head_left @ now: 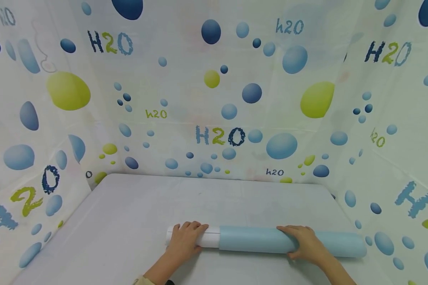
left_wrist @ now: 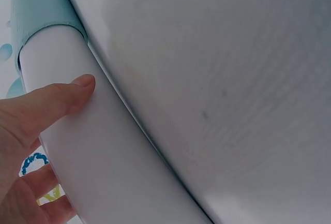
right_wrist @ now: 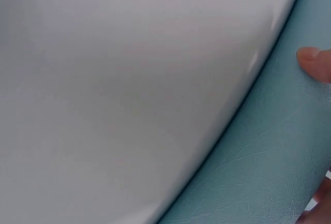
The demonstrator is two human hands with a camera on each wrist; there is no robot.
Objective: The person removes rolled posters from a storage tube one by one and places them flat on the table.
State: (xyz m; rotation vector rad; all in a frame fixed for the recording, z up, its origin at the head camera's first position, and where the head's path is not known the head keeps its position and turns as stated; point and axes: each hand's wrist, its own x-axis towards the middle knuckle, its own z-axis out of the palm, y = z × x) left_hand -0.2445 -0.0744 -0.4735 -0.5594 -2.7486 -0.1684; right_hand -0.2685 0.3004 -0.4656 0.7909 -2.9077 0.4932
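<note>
A long roll lies crosswise near the front of the table. Its left part is a white roll (head_left: 211,239), which comes out of a light blue textured outer wrap (head_left: 253,239) covering the longer right part. My left hand (head_left: 186,240) grips the white roll near its left end, with the thumb (left_wrist: 77,92) on the near side and fingers over the far side. Around the blue wrap, right of its middle, my right hand (head_left: 306,244) is curved. Its thumb (right_wrist: 315,64) presses the blue surface in the right wrist view, while most of that hand lies outside the picture.
The white table (head_left: 157,206) stretches behind the roll to a far edge. A curtain (head_left: 178,79) printed with blue and green drops and H2O lettering hangs at the back and on both sides. The wrap's right end lies close to the table's right side.
</note>
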